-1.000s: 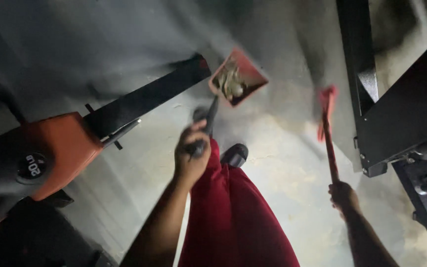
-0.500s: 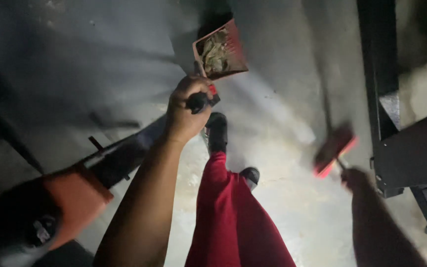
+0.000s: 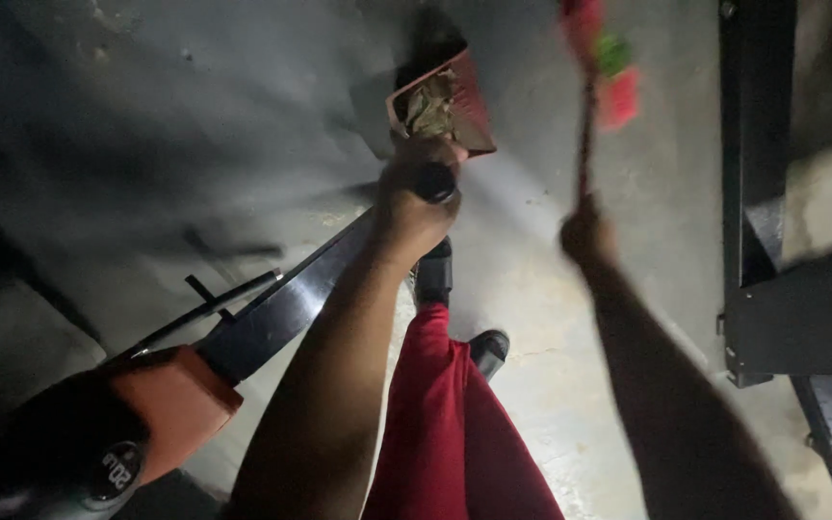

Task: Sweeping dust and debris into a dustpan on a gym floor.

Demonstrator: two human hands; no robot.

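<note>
Swung up and blurred since half a second ago: red brush (image 3: 601,58), gripped by right hand (image 3: 586,236). Left hand (image 3: 414,197) fisted round handle of red dustpan (image 3: 440,104) full of debris above concrete floor (image 3: 551,318). Best kept level to avoid spilling.

A red dustpan (image 3: 455,101) of smooth, faintly glossy plastic holds dry, rough, crumbly debris; its black handle (image 3: 433,182), gripped by the left hand (image 3: 414,197), has a dull sheen. The brush (image 3: 601,67) in the right hand (image 3: 586,236) looks like red plastic, blurred, on a thin dark stick. The floor (image 3: 551,318) is bare concrete, matt, grainy and stained. The trousers (image 3: 445,424) are soft red cloth, the shoes (image 3: 488,349) matt black. A machine (image 3: 161,404) near the floor's lower left edge shows a smooth orange plastic casing and a black painted metal bar. A black metal frame (image 3: 758,193) looks matt.
</note>
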